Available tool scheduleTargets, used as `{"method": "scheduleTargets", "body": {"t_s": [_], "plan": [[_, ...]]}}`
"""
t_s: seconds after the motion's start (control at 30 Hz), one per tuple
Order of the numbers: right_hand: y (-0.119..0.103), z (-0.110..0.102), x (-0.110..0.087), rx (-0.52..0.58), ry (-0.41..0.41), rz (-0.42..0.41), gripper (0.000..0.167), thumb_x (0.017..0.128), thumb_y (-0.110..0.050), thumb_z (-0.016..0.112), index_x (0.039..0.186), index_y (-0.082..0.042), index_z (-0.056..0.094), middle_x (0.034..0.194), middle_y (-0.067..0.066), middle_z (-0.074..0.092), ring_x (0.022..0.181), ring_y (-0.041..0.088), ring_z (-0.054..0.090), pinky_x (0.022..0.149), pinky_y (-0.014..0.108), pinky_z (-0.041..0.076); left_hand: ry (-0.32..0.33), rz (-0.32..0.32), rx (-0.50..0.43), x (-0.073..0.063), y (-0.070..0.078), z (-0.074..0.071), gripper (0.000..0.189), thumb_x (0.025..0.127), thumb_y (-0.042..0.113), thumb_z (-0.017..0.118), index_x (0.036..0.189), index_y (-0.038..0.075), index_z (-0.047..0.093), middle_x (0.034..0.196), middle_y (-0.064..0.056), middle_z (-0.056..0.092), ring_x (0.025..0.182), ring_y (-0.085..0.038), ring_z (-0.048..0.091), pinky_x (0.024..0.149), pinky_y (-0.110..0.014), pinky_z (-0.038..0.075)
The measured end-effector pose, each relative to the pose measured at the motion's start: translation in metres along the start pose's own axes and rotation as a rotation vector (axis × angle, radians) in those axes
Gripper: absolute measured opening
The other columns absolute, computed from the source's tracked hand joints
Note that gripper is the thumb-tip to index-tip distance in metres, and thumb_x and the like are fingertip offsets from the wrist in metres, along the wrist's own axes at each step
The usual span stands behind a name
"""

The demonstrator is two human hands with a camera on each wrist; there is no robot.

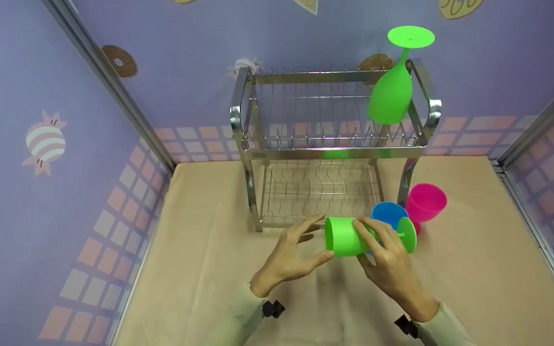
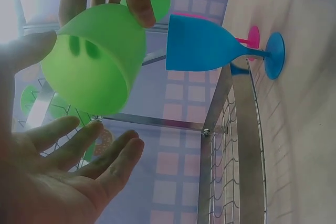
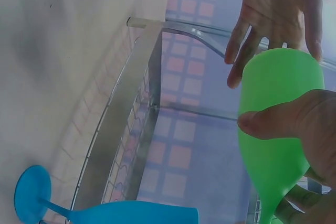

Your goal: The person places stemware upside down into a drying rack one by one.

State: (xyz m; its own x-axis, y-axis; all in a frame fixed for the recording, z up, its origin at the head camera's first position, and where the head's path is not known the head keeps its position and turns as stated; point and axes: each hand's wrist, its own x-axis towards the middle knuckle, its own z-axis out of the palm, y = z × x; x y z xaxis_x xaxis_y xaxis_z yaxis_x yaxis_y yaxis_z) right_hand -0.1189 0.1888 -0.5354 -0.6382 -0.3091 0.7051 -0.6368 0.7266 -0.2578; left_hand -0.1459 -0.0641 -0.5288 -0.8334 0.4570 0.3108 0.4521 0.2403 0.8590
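Note:
A green plastic wine goblet (image 1: 345, 236) lies sideways in the air over the table, its mouth facing left and its foot to the right. My right hand (image 1: 388, 262) grips it around the bowl, thumb on one side and fingers on the other. At the mouth, my left hand (image 1: 286, 254) is spread, its thumb at the rim and its fingers held apart from the bowl. Just beyond the right hand a blue goblet (image 2: 202, 45) stands upright on the table, partly hidden in the head view. Behind it is a pink goblet (image 1: 426, 201), also upright.
A two-tier metal dish rack (image 1: 330, 154) stands at the back of the table (image 1: 200, 240). Another green goblet (image 1: 392, 96) hangs upside down at the right end of its upper tier. Patterned walls (image 1: 113, 202) enclose the left, back and right sides.

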Motion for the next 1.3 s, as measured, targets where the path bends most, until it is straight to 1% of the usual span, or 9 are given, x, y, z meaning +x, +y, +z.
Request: {"method": "scheduleTargets", "body": {"t_s": [0.23,0.4,0.53,0.67,0.87,0.97,1.07,1.17,1.3], "plan": [[-0.004,0.003,0.004,0.003,-0.002,-0.030,0.096,0.055,0.013,0.101,0.142,-0.004,0.067,0.136,0.018,0.067,0.124,0.039,0.064,0.103,0.057,0.058,-0.007,0.009,-0.016,0.002,0.002,0.004,0.078,0.097,0.038,0.080,0.162,0.016,0.044,0.154,-0.006,0.057,0.135,-0.024,0.064,0.106,-0.035,0.059],[-0.006,0.003,0.005,0.029,-0.004,-0.025,0.089,0.059,0.015,0.098,0.141,-0.002,0.067,0.134,0.019,0.067,0.123,0.040,0.063,0.115,0.044,0.052,-0.008,0.035,-0.042,0.006,0.003,0.005,0.076,0.096,0.034,0.081,0.160,0.012,0.045,0.152,-0.012,0.058,0.132,-0.025,0.066,0.103,-0.031,0.060],[-0.005,0.003,0.006,0.044,-0.001,-0.025,0.087,0.061,0.015,0.097,0.141,-0.001,0.067,0.135,0.021,0.066,0.123,0.042,0.063,0.127,0.030,0.038,0.000,0.033,-0.071,0.006,0.002,0.005,0.074,0.096,0.032,0.082,0.159,0.013,0.047,0.151,-0.013,0.058,0.131,-0.025,0.067,0.101,-0.030,0.061],[-0.006,0.002,0.006,0.051,0.010,-0.033,0.086,0.063,0.014,0.097,0.142,-0.002,0.066,0.137,0.021,0.065,0.125,0.042,0.061,0.130,0.026,0.031,0.020,0.039,-0.085,0.007,0.002,0.005,0.071,0.096,0.030,0.082,0.157,0.014,0.049,0.147,-0.012,0.061,0.130,-0.025,0.067,0.099,-0.030,0.061],[-0.004,-0.003,0.002,0.098,0.069,-0.073,0.083,0.065,0.010,0.097,0.142,-0.001,0.066,0.140,0.024,0.063,0.126,0.041,0.060,0.130,0.024,0.031,0.061,0.038,-0.085,0.008,0.003,-0.001,0.070,0.095,0.028,0.083,0.156,0.013,0.051,0.146,-0.012,0.063,0.127,-0.028,0.069,0.097,-0.032,0.063],[-0.001,-0.003,-0.005,0.209,0.118,-0.069,0.071,0.074,0.003,0.093,0.139,0.003,0.066,0.138,0.026,0.064,0.125,0.040,0.062,0.126,0.026,0.039,0.084,0.026,-0.082,0.008,0.001,-0.006,0.071,0.095,0.027,0.083,0.156,0.013,0.051,0.145,-0.015,0.063,0.126,-0.030,0.070,0.097,-0.035,0.064],[-0.002,0.001,-0.015,0.366,0.182,0.008,0.060,0.078,0.001,0.090,0.134,0.006,0.068,0.131,0.025,0.067,0.121,0.035,0.066,0.118,0.024,0.048,0.102,0.007,-0.087,0.006,-0.001,-0.009,0.071,0.094,0.025,0.083,0.156,0.013,0.051,0.145,-0.017,0.063,0.126,-0.030,0.070,0.097,-0.038,0.064],[-0.009,0.010,-0.024,0.623,0.218,0.173,0.053,0.081,0.013,0.084,0.130,0.010,0.066,0.124,0.027,0.067,0.116,0.030,0.068,0.107,0.025,0.056,0.111,-0.010,-0.103,0.004,-0.002,-0.011,0.070,0.095,0.024,0.083,0.156,0.014,0.051,0.144,-0.017,0.063,0.125,-0.031,0.070,0.098,-0.039,0.064],[-0.020,0.020,-0.031,1.016,0.175,0.469,0.059,0.089,0.023,0.070,0.143,0.015,0.049,0.135,0.026,0.060,0.124,0.024,0.068,0.106,0.033,0.059,0.111,-0.006,-0.133,0.007,0.000,-0.008,0.069,0.095,0.024,0.082,0.156,0.013,0.051,0.143,-0.017,0.063,0.125,-0.032,0.070,0.098,-0.036,0.063]]}}
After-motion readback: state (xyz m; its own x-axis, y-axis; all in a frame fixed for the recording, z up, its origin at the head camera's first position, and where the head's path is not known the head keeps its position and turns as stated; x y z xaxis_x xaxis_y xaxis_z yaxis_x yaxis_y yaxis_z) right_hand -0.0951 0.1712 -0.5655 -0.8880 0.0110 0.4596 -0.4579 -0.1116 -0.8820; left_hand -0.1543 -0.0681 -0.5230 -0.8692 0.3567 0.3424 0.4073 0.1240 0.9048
